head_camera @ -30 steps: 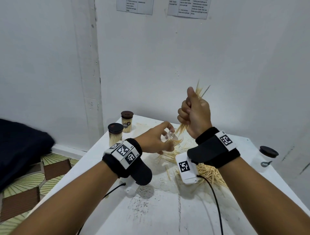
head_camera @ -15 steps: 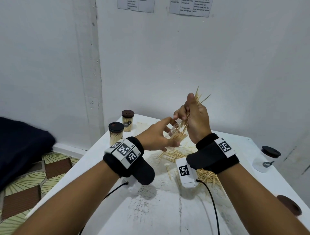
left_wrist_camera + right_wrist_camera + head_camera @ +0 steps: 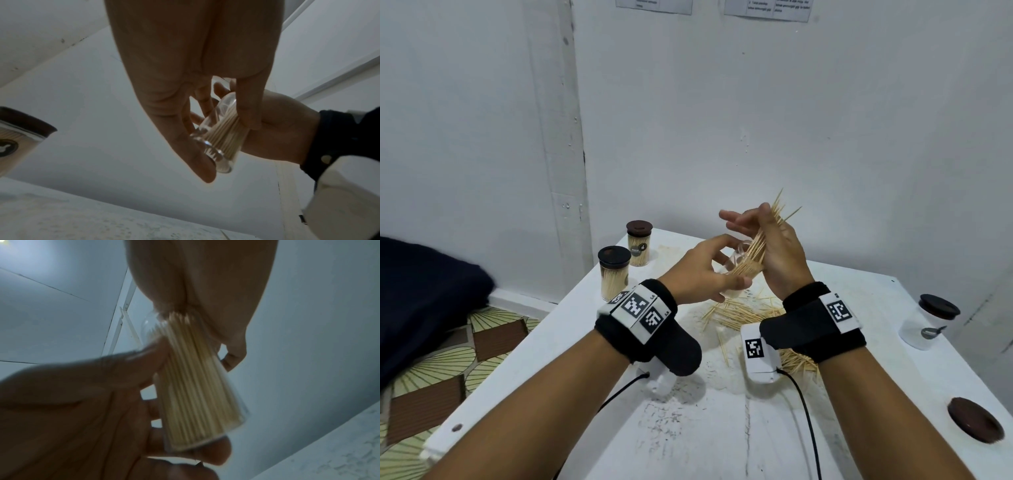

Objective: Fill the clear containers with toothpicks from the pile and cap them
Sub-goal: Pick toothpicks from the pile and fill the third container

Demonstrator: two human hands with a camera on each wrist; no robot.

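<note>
My left hand (image 3: 702, 277) grips a small clear container (image 3: 738, 262) tilted above the table, thumb and fingers around its wall (image 3: 218, 142). A bundle of toothpicks (image 3: 760, 243) stands in the container's mouth, with the tips fanning out above it. My right hand (image 3: 780, 253) is against the bundle with its fingers stretched out to the left. In the right wrist view the toothpicks (image 3: 197, 386) fill the container (image 3: 236, 402) down to its base. The loose toothpick pile (image 3: 743, 311) lies on the table under both hands.
Two filled, brown-capped containers (image 3: 614, 274) (image 3: 639, 243) stand at the white table's (image 3: 722, 428) far left corner. An empty capped container (image 3: 928, 322) stands at the right, a loose brown cap (image 3: 974, 423) nearer. A dark cloth (image 3: 424, 291) lies to the left. The wall is close behind.
My right hand has dropped from a raised fist to the container and uncurled its fingers. The bundle has slid into the container, which my left hand has lifted and tilted.
</note>
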